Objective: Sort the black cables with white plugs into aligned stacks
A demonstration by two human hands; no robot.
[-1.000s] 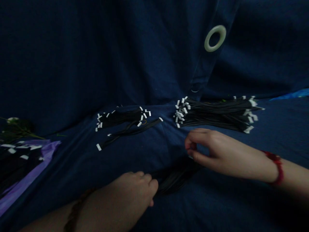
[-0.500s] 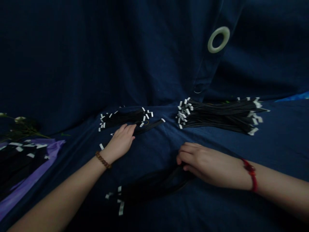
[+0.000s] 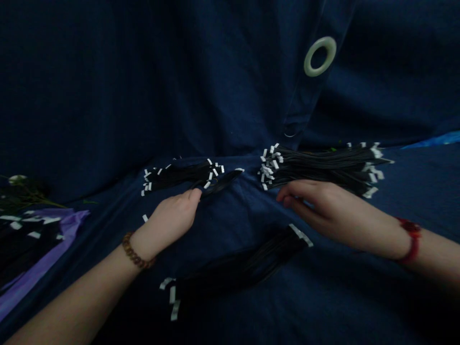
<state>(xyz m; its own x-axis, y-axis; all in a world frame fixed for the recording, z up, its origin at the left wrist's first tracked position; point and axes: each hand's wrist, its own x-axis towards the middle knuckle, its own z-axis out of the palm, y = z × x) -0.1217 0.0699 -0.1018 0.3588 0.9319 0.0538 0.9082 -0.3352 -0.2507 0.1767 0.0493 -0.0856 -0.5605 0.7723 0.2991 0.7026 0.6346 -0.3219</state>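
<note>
My left hand (image 3: 174, 213) has its fingers closed around a thin bundle of black cords (image 3: 224, 182), whose white-tagged end sticks out to the right; the fingertips are partly hidden. My right hand (image 3: 323, 211) is held above the cloth with thumb and fingers curved and a gap between them, nothing visible in it. It is just in front of a thick pile of black cords (image 3: 323, 163) with white tags at both ends. Nearer to me lies another bundle of black cords (image 3: 237, 263), both white-tagged ends showing.
A smaller pile of black cords (image 3: 179, 175) lies beyond my left hand. At far left are a purple wrapping (image 3: 74, 230) with more tagged cords and a white flower (image 3: 17, 180). Dark blue cloth (image 3: 223, 96) hangs behind, bearing a pale ring (image 3: 308, 64).
My right hand has let go of the near bundle and moved right and away from me. My left hand has closed on the thin bundle, whose tagged end has risen slightly.
</note>
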